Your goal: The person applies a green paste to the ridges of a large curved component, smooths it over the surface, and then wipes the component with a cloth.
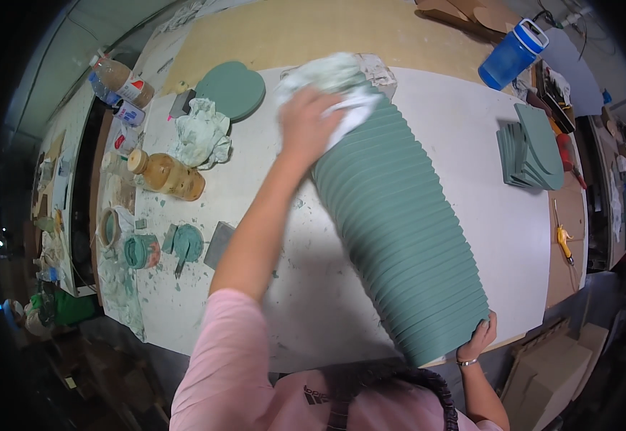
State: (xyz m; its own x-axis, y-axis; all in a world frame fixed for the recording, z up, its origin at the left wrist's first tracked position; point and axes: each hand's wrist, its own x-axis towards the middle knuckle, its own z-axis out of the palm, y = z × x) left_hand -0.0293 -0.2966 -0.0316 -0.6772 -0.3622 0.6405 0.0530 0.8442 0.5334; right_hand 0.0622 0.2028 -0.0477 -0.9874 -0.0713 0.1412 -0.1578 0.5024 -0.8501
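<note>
A long green ribbed piece (406, 223), its surface in even cross-ridges, lies slantwise over the white table from far middle to near right. At its far end my left hand (309, 122), slightly blurred, grips a crumpled white cloth (356, 108) and presses it against the ridges. The cloth covers part of that end. My right hand (480, 336) holds the near right corner of the ribbed piece, its fingers partly hidden at the edge. Under the far end sits a pale wrapped block (379, 72).
Left of the piece are flat green discs (234, 90), crumpled paper (201, 133), a bottle of yellowish liquid (173, 176), a tub of green paste (140, 251) and a grey block (219, 244). Curved green pieces (532, 151), a blue jug (513, 54) and a yellow-handled tool (564, 237) lie right.
</note>
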